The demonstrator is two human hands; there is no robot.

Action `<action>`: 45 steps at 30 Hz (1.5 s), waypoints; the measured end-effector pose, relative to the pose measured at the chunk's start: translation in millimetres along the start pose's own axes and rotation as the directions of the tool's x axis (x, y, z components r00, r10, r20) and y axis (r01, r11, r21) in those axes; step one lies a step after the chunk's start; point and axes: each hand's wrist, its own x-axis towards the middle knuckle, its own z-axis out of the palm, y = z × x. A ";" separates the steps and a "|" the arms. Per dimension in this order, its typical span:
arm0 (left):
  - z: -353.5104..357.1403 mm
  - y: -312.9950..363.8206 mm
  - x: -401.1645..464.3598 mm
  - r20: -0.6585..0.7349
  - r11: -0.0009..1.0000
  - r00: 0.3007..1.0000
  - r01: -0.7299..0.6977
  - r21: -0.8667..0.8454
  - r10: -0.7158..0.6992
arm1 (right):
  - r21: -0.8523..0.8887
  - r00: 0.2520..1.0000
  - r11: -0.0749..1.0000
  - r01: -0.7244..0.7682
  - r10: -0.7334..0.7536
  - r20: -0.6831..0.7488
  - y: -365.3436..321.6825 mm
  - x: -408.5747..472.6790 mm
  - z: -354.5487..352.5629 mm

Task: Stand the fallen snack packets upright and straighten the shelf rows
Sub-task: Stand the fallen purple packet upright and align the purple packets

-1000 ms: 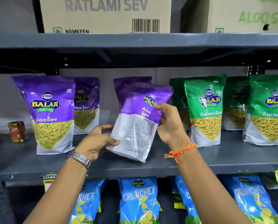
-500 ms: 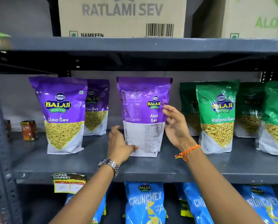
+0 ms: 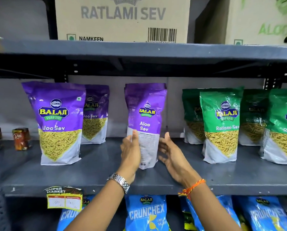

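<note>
A purple Aloo Sev packet (image 3: 147,117) stands upright on the grey middle shelf (image 3: 156,179), turned partly sideways with its back panel showing. My left hand (image 3: 131,150) wraps its lower left side. On its lower right, my right hand (image 3: 170,150) rests with fingers spread against the edge. Two more purple Aloo Sev packets, one in front (image 3: 57,124) and one behind (image 3: 96,114), stand upright to the left. Several green Ratlami Sev packets (image 3: 221,125) stand upright in rows to the right.
Cardboard cartons (image 3: 122,19) sit on the shelf above. Blue Crunchex bags (image 3: 146,214) fill the shelf below. A small brown carton (image 3: 21,139) stands at the far left. A price label (image 3: 64,199) hangs on the shelf lip.
The purple packet went from tilted in both hands to standing on the shelf, then twisted partly sideways. My left hand rose onto its side and my right hand dropped to its lower edge.
</note>
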 end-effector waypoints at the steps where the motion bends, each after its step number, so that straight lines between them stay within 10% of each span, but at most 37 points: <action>1: -1.0 -9.4 16.7 0.022 0.999 1.000 0.000 -0.045 0.001 | 0.009 1.000 1.000 0.006 -0.006 -0.014 3.9 -6.2 4.3; 8: -18.9 41.3 28.4 0.242 0.944 0.969 0.131 -0.304 -0.057 | 0.053 0.999 0.999 0.010 -0.008 -0.031 29.0 -21.0 42.8; 15: -44.3 7.9 33.0 -0.046 0.963 0.997 0.044 -0.265 -0.058 | -0.168 0.983 0.976 0.135 -0.154 -0.101 -7.3 42.3 -3.6; 20: -25.7 -5.9 15.1 0.201 0.989 0.977 -0.039 -0.141 0.067 | -0.140 0.980 0.990 -0.003 0.031 0.196 -5.8 70.4 -8.6; 25: -39.7 -8.2 38.2 0.288 0.991 0.952 -0.119 0.053 0.099 | -0.255 0.994 0.961 0.108 -0.098 0.054 14.4 67.2 -2.7; 31: -56.4 -28.9 58.6 0.297 0.972 0.953 -0.122 0.201 0.058 | -0.340 0.970 0.929 0.144 -0.064 0.233 14.3 61.4 -10.8; 45: -80.2 -27.2 20.2 0.389 0.971 0.917 -0.168 0.173 0.090 | -0.339 0.954 0.921 0.191 -0.092 0.287 18.5 14.9 -15.1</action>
